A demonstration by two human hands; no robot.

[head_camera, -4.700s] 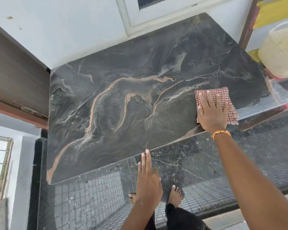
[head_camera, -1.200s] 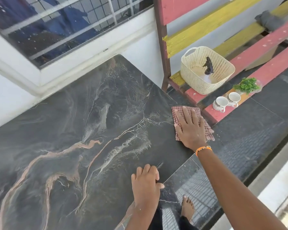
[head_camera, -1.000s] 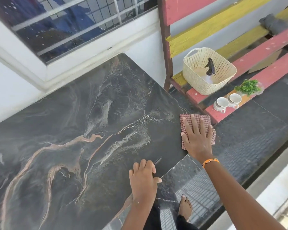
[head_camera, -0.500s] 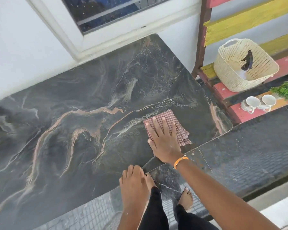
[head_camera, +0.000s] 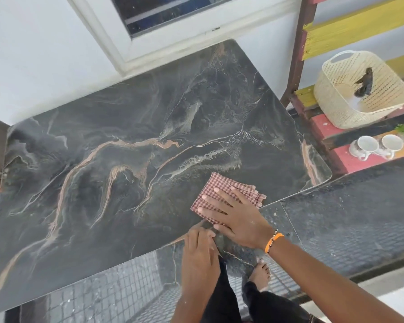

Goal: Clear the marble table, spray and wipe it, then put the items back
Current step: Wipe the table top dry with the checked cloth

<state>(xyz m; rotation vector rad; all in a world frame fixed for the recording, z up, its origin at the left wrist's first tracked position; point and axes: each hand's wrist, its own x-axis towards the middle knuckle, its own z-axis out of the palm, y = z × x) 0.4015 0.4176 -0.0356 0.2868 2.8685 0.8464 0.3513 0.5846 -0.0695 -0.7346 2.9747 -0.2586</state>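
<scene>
Marble table [head_camera: 117,173] bare for wiping. Checked cloth [head_camera: 222,197] pinned near the front edge under right hand [head_camera: 238,217], fingers spread flat (for even pressure). Left hand [head_camera: 200,250] flat, bracing on the edge. Cups [head_camera: 373,146] and basket [head_camera: 359,89] parked aside on bench [head_camera: 324,127].

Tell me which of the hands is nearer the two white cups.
Right. The right hand lies flat on the checked cloth, toward the white cups; the left hand rests at the table's near edge, farther away.

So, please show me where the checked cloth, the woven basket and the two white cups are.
checked cloth [head_camera: 216,186]: head view, its bare far part.
woven basket [head_camera: 331,102]: head view, its near wall.
two white cups [head_camera: 367,144]: head view, inside the left cup.
</scene>
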